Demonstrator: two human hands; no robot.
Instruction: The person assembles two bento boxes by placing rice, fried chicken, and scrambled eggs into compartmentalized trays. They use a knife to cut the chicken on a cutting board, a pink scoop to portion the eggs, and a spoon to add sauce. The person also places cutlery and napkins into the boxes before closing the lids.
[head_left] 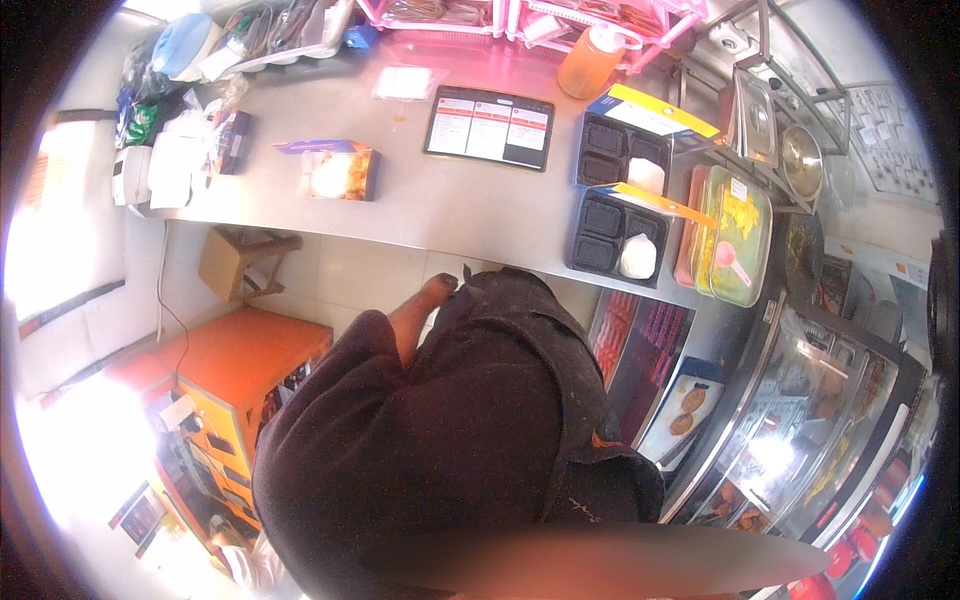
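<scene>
A left hand [428, 300] hangs empty and loosely open beside a dark apron; the right hand is out of view. Beyond it, two black compartment trays [617, 235] on the steel counter [420, 200] hold rice only, other sections unfilled.

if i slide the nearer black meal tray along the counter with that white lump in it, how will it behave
The nearer black tray looks like thin moulded plastic, so it is probably light and may flex if lifted by one edge. On the smooth steel counter it should slide easily. The white lump sits loose in one compartment and might shift.
</scene>
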